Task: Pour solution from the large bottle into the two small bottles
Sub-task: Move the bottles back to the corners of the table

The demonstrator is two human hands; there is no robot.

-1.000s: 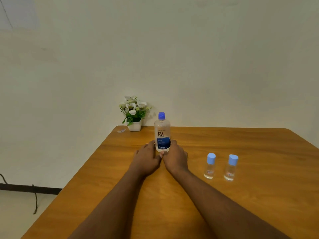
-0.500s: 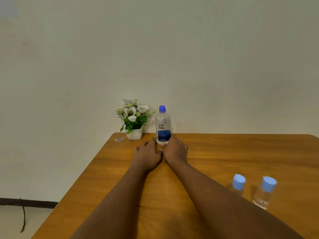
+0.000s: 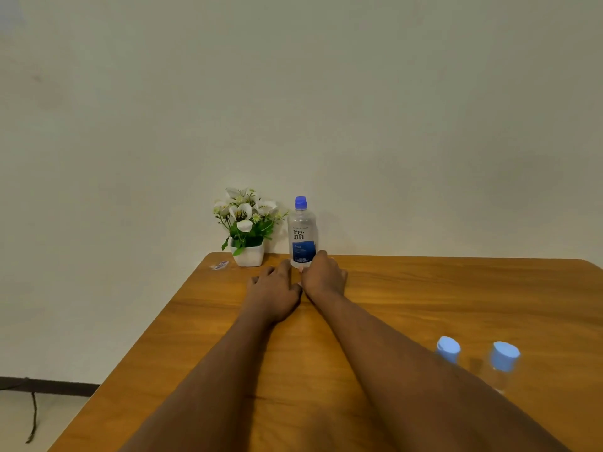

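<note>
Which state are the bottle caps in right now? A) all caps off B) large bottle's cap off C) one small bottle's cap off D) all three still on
D: the large bottle carries its dark blue cap, and both small bottles show light blue caps, so nothing is opened yet.

The large bottle (image 3: pixel 302 233) stands upright near the far edge of the desk (image 3: pixel 456 298), toward its far-left corner. It is clear plastic with a dark blue cap still on, a "renu" label and a blue band below it. The two small bottles (image 3: pixel 448 350) (image 3: pixel 504 362) stand upright side by side, close together but apart, toward the desk's near-right side. Both are clear with light blue caps on; the left one's body is mostly hidden.
</note>
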